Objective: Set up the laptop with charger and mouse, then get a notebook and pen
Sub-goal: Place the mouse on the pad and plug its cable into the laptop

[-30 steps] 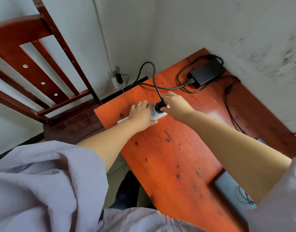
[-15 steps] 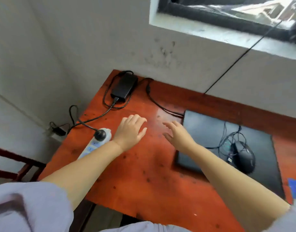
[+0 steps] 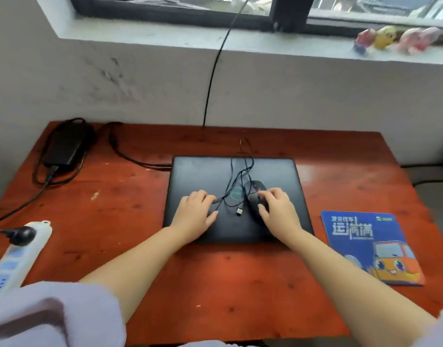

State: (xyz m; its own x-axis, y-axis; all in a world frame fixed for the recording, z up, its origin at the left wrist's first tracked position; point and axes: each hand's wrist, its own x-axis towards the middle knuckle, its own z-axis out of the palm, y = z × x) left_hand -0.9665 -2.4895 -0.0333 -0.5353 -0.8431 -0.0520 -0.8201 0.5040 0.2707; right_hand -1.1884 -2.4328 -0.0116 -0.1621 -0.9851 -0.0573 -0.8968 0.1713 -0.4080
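Observation:
A closed black laptop (image 3: 202, 171) lies in the middle of the red wooden table (image 3: 115, 196). A black wired mouse (image 3: 255, 196) sits on its lid with its cable tangled and its USB plug (image 3: 239, 211) loose on the lid. My right hand (image 3: 278, 211) lies over the mouse and grips it. My left hand (image 3: 195, 214) rests flat on the lid beside the cable, fingers apart. The black charger brick (image 3: 65, 146) lies at the back left. Its cable runs to the laptop's left side, and its plug (image 3: 21, 235) sits in a white power strip (image 3: 17, 254).
A blue mouse pad (image 3: 370, 246) with a cartoon truck lies right of the laptop. A wall with a window sill stands behind the table, with small toys (image 3: 390, 38) on the sill. A black wire (image 3: 212, 78) hangs down the wall to the table's back edge.
Both hands left the power strip and plug at the left and moved right onto the laptop lid. My right hand now covers the mouse. The view swung right and down.

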